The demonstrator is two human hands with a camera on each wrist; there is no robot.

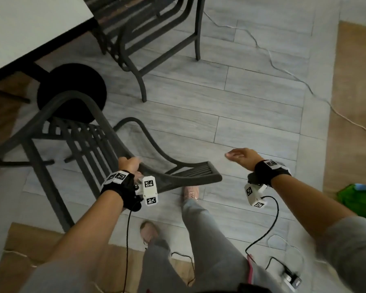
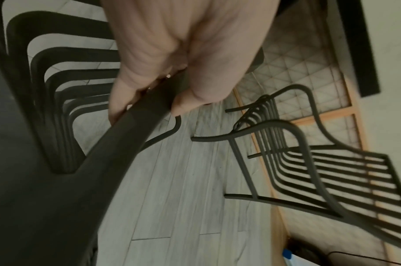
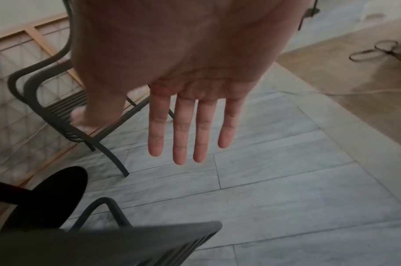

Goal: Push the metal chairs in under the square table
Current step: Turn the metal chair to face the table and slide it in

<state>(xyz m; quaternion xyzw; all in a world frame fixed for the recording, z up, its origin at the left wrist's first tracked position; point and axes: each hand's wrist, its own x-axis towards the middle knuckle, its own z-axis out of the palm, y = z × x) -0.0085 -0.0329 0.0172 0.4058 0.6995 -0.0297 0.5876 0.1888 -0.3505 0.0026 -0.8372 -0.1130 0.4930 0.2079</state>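
Note:
A dark metal slatted chair [image 1: 89,144] stands in front of me, its seat partly under the white square table [image 1: 30,24] at the upper left. My left hand [image 1: 131,163] grips the top rail of its backrest [image 2: 136,126], fingers and thumb curled round the bar. A second metal chair [image 1: 148,39] stands at the table's far side, also seen in the left wrist view [image 2: 320,162] and the right wrist view [image 3: 58,100]. My right hand [image 1: 241,155] hovers over the floor to the right of the near chair, fingers straight [image 3: 190,129], holding nothing.
The table's black round base [image 1: 72,89] sits on the grey plank floor [image 1: 241,92]. A white cable [image 1: 283,68] runs across the floor at the right, beside a tan rug [image 1: 355,102]. Black cables and a small device [image 1: 292,278] lie near my feet. A green item [image 1: 359,199] sits at the right edge.

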